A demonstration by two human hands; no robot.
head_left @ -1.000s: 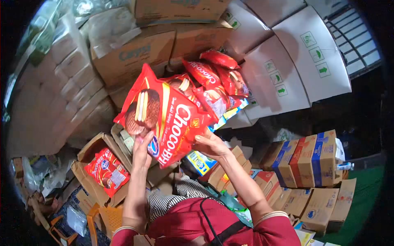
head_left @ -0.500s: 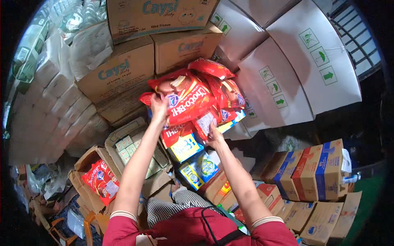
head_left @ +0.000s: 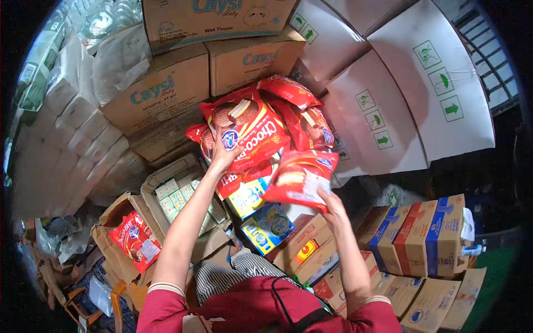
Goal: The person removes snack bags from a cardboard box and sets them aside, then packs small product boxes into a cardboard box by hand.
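Note:
My left hand (head_left: 226,154) grips the lower left side of a red Choco-BHI snack bag (head_left: 250,125), which lies on a pile of similar bags. In my right hand (head_left: 335,208) is another red snack bag (head_left: 300,173), pinched by its lower right corner and slightly blurred. That bag is tilted, in front of the pile's right side. Further red bags (head_left: 288,91) lie behind and beneath. Under the pile, yellow and blue packs (head_left: 268,227) show in part.
Brown Caysi cartons (head_left: 161,97) stand behind the pile, with tall white cartons (head_left: 383,105) on the right. An open box (head_left: 108,236) at lower left holds a red bag; beside it a carton has small green-white boxes (head_left: 176,197). Taped brown cartons (head_left: 411,238) stand lower right.
My right hand has drawn its red bag to the right, away from the pile. My left hand has shifted slightly and stays on the large bag, whose front now shows more.

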